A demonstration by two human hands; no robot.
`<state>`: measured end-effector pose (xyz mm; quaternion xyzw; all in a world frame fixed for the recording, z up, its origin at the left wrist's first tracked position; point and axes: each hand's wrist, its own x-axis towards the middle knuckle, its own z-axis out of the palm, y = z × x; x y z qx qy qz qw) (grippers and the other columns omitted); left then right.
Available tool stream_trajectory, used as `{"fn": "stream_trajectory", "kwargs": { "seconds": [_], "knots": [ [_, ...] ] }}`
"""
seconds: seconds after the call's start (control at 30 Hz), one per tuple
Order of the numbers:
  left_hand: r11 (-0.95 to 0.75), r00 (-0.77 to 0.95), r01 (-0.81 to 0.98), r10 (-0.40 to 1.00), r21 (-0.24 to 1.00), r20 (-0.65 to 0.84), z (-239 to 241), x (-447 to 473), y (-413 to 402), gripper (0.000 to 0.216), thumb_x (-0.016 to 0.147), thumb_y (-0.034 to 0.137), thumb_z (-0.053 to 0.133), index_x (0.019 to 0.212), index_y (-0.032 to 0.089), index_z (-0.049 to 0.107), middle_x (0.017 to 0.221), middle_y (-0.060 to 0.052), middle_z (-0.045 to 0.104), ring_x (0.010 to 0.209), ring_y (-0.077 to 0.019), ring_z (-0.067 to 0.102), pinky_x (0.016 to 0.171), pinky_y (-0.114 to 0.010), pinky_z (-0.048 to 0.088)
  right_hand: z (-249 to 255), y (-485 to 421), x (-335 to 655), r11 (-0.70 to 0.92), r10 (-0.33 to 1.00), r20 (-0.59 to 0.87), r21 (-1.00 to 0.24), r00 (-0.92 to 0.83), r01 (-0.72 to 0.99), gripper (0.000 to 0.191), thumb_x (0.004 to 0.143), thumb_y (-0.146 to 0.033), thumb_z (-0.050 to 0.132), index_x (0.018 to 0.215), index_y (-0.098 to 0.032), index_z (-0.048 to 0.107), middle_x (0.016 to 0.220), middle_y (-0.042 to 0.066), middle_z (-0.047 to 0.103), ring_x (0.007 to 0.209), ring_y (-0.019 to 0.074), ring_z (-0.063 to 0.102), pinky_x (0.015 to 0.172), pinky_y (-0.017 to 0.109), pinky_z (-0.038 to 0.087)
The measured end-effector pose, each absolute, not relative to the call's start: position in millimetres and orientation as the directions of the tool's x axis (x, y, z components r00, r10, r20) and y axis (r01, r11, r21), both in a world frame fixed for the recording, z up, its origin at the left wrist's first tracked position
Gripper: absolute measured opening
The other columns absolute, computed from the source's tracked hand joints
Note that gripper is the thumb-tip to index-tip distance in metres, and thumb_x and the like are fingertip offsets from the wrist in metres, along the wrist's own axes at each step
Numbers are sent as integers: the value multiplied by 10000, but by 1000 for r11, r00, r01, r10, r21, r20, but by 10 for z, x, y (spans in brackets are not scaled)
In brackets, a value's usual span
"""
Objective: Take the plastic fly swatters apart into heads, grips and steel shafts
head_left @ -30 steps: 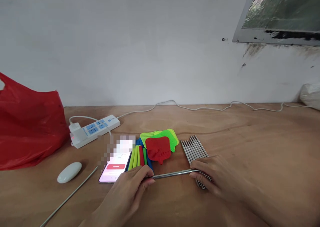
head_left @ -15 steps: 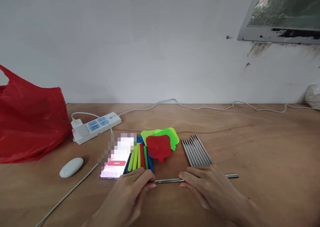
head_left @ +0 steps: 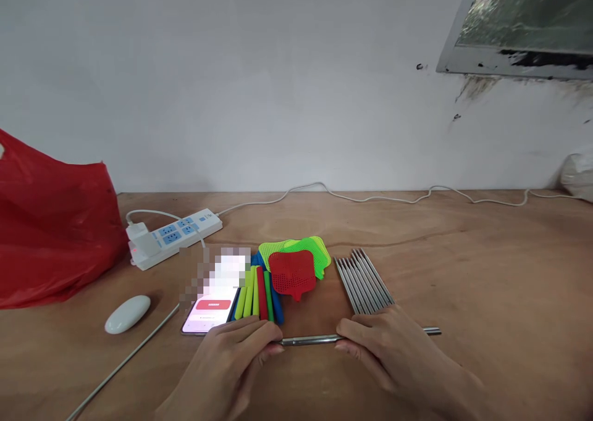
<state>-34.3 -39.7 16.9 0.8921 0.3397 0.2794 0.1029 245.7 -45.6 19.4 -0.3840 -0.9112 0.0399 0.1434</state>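
Observation:
A thin silver telescopic metal rod (head_left: 310, 341) lies level between my two hands, close above the table front. My left hand (head_left: 236, 353) pinches its left end between thumb and fingers, hiding that tip. Farther along, my right hand (head_left: 389, 350) is closed around the thicker part, and the rod's right end sticks out beyond it. Just behind my right hand, several similar metal rods (head_left: 364, 282) lie side by side. Coloured plastic handles (head_left: 250, 294) rest beyond my left hand, next to a red fly swatter head (head_left: 293, 271) and green fly swatter heads (head_left: 319, 254).
A lit phone (head_left: 213, 304) lies left of the handles. Farther left are a white mouse-shaped object (head_left: 128, 314), a power strip (head_left: 173, 239) with a charger, and a red plastic bag (head_left: 55, 229). A white cable (head_left: 370, 198) runs along the wall.
The view has shifted slightly. My left hand has moved a little to the left, and slightly more of the rod shows between my hands. Both hands keep their hold.

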Motion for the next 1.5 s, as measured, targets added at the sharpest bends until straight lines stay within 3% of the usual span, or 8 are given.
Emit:
{"fn": "stream_trajectory", "kwargs": {
  "seconds": [0.23,0.43,0.67,0.77,0.93,1.1,1.27,1.5],
  "knots": [
    [-703,542,602,708,379,453,199,-451,-379,184,1032,234,419,944,264,577,714,41,667,582,-147,639,542,-226,417,223,-453,2500,626,778,190,-317,-599,712,278,1064,-341,389,868,-226,548,738,-24,648,578,141,556,541,291,259],
    [-645,527,646,763,408,373,179,-542,-369,136,1021,302,464,975,276,589,776,44,724,635,-158,694,561,-210,467,189,-477,2594,530,843,169,-424,-511,734,180,1021,-287,460,960,-217,615,793,13,652,670,169,590,605,289,373],
    [-746,650,587,666,316,365,192,-394,-322,235,1056,272,373,1087,264,605,931,1,751,765,-182,729,648,-242,520,161,-538,2638,528,845,222,-479,-486,701,175,993,-226,469,931,-206,632,859,38,644,741,173,613,643,291,455],
    [-742,667,596,671,307,325,212,-377,-294,261,1054,249,354,1033,244,614,861,-4,727,695,-178,697,590,-244,488,207,-543,2687,531,847,223,-425,-483,733,167,998,-245,483,967,-219,646,864,32,656,717,169,622,622,287,450],
    [-748,667,582,663,318,339,209,-418,-274,247,1045,221,367,972,244,602,799,-1,684,666,-173,657,571,-244,429,286,-533,2794,551,834,204,-333,-512,765,285,1027,-329,469,818,-226,634,710,0,638,561,141,586,507,266,368],
    [-768,650,585,636,261,415,199,-318,-303,261,1016,136,340,918,215,569,740,-6,651,621,-180,621,536,-266,372,255,-541,2758,624,777,318,-271,-543,733,331,1064,-338,394,867,-224,634,736,5,677,562,134,613,519,258,378],
    [-805,678,553,585,216,445,216,-48,-378,313,998,91,323,793,206,528,672,-9,616,583,-193,574,508,-292,325,162,-605,2431,687,685,428,-107,-590,719,347,1080,-300,312,949,-194,616,728,17,675,547,169,632,484,296,321],
    [-793,706,569,608,219,363,245,-208,-313,321,1088,286,308,935,217,581,791,-10,674,682,-206,637,607,-296,406,153,-589,2457,641,754,349,-202,-557,741,239,1041,-242,391,952,-216,612,791,17,672,654,191,669,559,292,405]
  ]
}}
